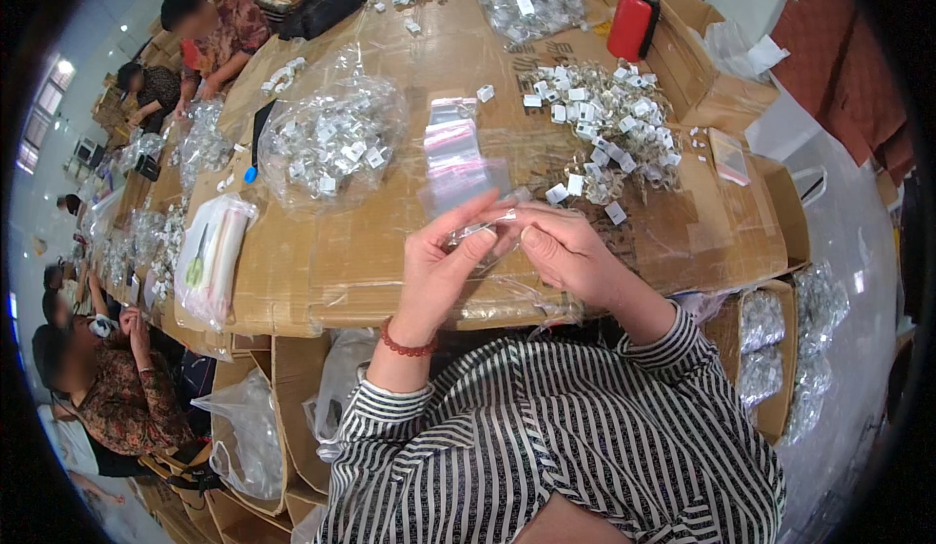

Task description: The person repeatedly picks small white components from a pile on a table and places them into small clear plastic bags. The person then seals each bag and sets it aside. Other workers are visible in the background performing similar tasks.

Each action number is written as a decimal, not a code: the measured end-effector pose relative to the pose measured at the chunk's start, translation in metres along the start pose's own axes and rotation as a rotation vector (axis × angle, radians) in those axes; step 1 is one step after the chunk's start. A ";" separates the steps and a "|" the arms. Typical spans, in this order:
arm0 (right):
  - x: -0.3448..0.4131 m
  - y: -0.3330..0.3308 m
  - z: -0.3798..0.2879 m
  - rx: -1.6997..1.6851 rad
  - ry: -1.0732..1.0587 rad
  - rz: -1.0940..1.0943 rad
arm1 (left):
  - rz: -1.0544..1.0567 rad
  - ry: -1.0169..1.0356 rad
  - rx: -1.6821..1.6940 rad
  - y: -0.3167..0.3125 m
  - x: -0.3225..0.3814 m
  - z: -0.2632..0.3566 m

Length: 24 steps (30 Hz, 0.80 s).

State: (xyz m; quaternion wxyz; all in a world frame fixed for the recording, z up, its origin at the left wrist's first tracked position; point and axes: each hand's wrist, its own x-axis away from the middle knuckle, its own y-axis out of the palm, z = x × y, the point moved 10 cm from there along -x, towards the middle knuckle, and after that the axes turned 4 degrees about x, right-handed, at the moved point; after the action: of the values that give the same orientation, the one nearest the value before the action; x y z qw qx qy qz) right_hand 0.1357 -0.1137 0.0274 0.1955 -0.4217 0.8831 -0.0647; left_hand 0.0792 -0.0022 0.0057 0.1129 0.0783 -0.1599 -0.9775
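My left hand (443, 260) and my right hand (567, 250) meet above the near edge of the cardboard-covered table. Between them they pinch a small clear plastic bag (484, 231); its contents are hard to make out. Just beyond my fingers lies a fanned row of flat zip-lock bags (452, 148) with pink seal lines. A loose heap of small items with white tags (618, 116) spreads to the right of that row. On its left, a large clear bag (333, 134) holds many similar tagged pieces.
Scissors (196, 262) with green handles lie on a plastic packet (227, 251) at the left. A red bottle (630, 21) stands at the back right beside an open carton (709, 69). Other people sit along the left. Boxes of filled bags (760, 346) are at lower right.
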 end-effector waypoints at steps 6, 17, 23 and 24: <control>0.004 0.000 0.009 -0.079 0.081 0.131 | -0.083 -0.139 -0.147 0.001 0.000 -0.008; -0.001 -0.016 0.044 -0.269 0.188 0.202 | 0.017 -0.091 0.031 0.004 0.001 -0.009; 0.006 -0.016 -0.009 0.498 -0.137 0.329 | -0.069 -0.147 0.101 0.021 0.002 -0.012; 0.005 -0.012 -0.018 0.650 -0.195 0.329 | -0.060 -0.202 0.039 0.019 0.002 -0.016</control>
State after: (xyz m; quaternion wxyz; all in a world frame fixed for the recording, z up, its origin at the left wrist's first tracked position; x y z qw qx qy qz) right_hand 0.1342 -0.1263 0.0454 0.4102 -0.1943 0.8495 -0.2690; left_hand 0.0835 -0.0249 -0.0037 0.0656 -0.0136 -0.1868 -0.9801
